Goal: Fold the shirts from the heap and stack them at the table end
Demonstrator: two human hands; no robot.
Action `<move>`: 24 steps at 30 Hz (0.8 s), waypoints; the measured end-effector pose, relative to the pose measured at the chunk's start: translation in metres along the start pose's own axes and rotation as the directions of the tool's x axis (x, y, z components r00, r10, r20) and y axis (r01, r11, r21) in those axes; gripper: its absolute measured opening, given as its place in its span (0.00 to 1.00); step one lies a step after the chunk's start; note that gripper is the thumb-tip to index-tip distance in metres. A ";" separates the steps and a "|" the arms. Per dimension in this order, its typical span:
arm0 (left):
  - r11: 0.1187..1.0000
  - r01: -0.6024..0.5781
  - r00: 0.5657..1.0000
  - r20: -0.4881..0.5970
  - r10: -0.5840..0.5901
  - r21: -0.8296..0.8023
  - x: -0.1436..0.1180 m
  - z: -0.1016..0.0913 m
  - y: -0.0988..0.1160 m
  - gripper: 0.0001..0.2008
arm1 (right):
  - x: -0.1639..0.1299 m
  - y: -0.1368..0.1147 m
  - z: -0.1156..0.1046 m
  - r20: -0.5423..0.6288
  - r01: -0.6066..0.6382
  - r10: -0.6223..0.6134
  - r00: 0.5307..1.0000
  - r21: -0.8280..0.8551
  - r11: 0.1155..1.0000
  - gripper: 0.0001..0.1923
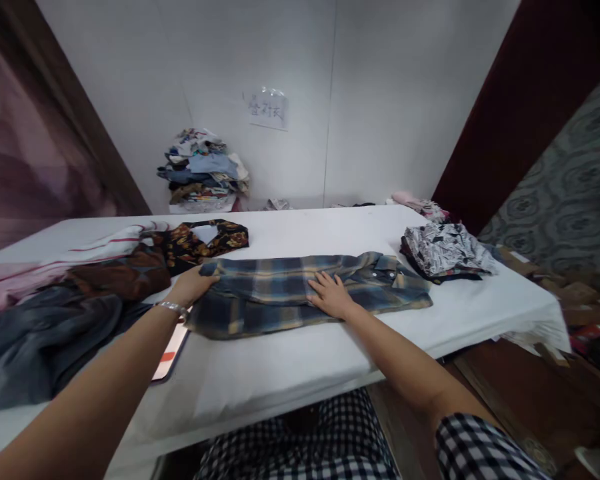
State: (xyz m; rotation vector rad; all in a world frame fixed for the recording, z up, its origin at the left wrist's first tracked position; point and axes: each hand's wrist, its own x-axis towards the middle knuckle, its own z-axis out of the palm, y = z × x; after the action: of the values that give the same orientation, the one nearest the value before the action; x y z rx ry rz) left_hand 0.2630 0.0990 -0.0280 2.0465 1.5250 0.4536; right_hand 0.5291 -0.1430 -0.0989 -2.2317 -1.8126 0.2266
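Lying flat, blue-tan plaid shirt [300, 293], folded lengthwise.

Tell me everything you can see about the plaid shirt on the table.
The plaid shirt is blue, grey and tan checked cloth, woven-looking, folded into a long flat band across the white table, collar at the right end. The left hand grips its left end; the right hand presses flat on its middle.

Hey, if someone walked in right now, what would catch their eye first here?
The blue plaid shirt spread along the white table, with the left hand at its left end and the right hand flat on its middle. Next, the heap of dark clothes at the left, and the pile of clothes against the back wall.
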 end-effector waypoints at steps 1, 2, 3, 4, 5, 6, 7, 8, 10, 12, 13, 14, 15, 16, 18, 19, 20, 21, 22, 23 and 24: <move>0.997 0.017 1.000 0.023 -0.016 -0.070 -0.002 -0.002 0.005 0.12 | -0.001 0.001 0.001 -0.013 0.008 -0.008 1.000 0.018 1.000 0.31; 0.992 0.031 0.998 0.051 -0.025 -0.123 -0.003 -0.005 0.012 0.13 | -0.001 0.002 0.002 -0.028 0.014 -0.013 1.000 0.043 0.999 0.30; 0.986 0.033 0.997 0.070 -0.022 -0.164 -0.005 -0.009 0.020 0.14 | -0.002 0.003 0.003 -0.049 0.016 -0.012 0.999 0.076 0.997 0.30; 0.982 0.027 0.997 0.083 -0.012 -0.189 -0.007 -0.012 0.030 0.15 | -0.002 0.005 0.004 -0.081 0.014 -0.005 0.997 0.119 0.993 0.29; 0.984 0.010 0.997 0.080 0.005 -0.179 -0.009 -0.014 0.042 0.16 | -0.003 0.007 0.005 -0.129 0.014 0.008 0.992 0.172 0.985 0.27; 0.990 -0.026 0.998 0.057 0.034 -0.137 -0.011 -0.015 0.056 0.18 | -0.002 0.009 0.006 -0.194 0.020 0.027 0.981 0.236 0.972 0.26; 0.995 -0.068 0.996 0.048 0.071 -0.069 -0.014 -0.014 0.072 0.19 | -0.002 0.011 0.007 -0.269 0.037 0.051 0.962 0.312 0.949 0.24; 0.992 -0.123 0.992 0.028 0.123 0.003 -0.018 -0.010 0.090 0.21 | -0.001 0.014 0.008 -0.346 0.061 0.088 0.934 0.398 0.915 0.23; 0.968 -0.244 0.970 0.032 0.242 0.062 -0.027 0.006 0.129 0.24 | 0.000 0.020 0.009 -0.451 0.111 0.206 0.868 0.582 0.805 0.21; 0.945 -0.326 0.940 0.093 0.327 -0.023 -0.039 0.029 0.167 0.27 | 0.002 0.028 0.008 -0.464 0.142 0.343 0.817 0.738 0.659 0.21; 0.922 -0.360 0.912 0.157 0.380 -0.143 -0.045 0.041 0.184 0.28 | 0.002 0.033 0.007 -0.445 0.151 0.407 0.798 0.801 0.580 0.22; 0.885 -0.378 0.875 0.207 0.437 -0.271 -0.051 0.052 0.197 0.30 | 0.002 0.037 0.006 -0.418 0.160 0.461 0.783 0.851 0.500 0.22; 0.844 -0.386 0.837 0.243 0.490 -0.373 -0.055 0.061 0.206 0.31 | 0.003 0.041 0.005 -0.387 0.172 0.506 0.771 0.891 0.421 0.23; 0.804 -0.396 0.807 0.251 0.535 -0.444 -0.057 0.068 0.211 0.32 | 0.003 0.046 0.004 -0.354 0.184 0.545 0.760 0.922 0.342 0.24; 0.770 -0.450 0.787 0.205 0.581 -0.453 -0.057 0.076 0.206 0.30 | 0.004 0.052 0.003 -0.288 0.200 0.603 0.744 0.957 0.210 0.24; 0.781 -0.475 0.801 0.169 0.575 -0.404 -0.055 0.077 0.197 0.28 | 0.004 0.055 0.003 -0.266 0.205 0.617 0.740 0.964 0.169 0.24; 0.811 -0.478 0.828 0.135 0.544 -0.336 -0.052 0.078 0.185 0.26 | 0.006 0.057 0.003 -0.251 0.207 0.627 0.737 0.968 0.144 0.24; 0.852 -0.456 0.863 0.108 0.494 -0.257 -0.049 0.079 0.170 0.25 | 0.007 0.058 0.004 -0.244 0.207 0.631 0.736 0.969 0.133 0.23; 0.899 -0.400 0.903 0.089 0.419 -0.176 -0.046 0.081 0.154 0.24 | 0.008 0.058 0.004 -0.245 0.207 0.630 0.737 0.969 0.135 0.23; 0.938 -0.328 0.938 0.079 0.337 -0.110 -0.044 0.083 0.138 0.25 | 0.009 0.058 0.005 -0.252 0.206 0.627 0.737 0.968 0.146 0.23; 0.961 -0.268 0.959 0.077 0.273 -0.073 -0.042 0.086 0.123 0.26 | 0.010 0.058 0.005 -0.267 0.207 0.623 0.735 0.964 0.169 0.23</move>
State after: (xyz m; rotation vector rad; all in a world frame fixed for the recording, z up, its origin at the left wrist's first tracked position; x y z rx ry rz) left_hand 0.3930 0.0137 -0.0202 2.2054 1.1704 0.5015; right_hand 0.5839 -0.1432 -0.1201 -1.2348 -0.4830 0.4557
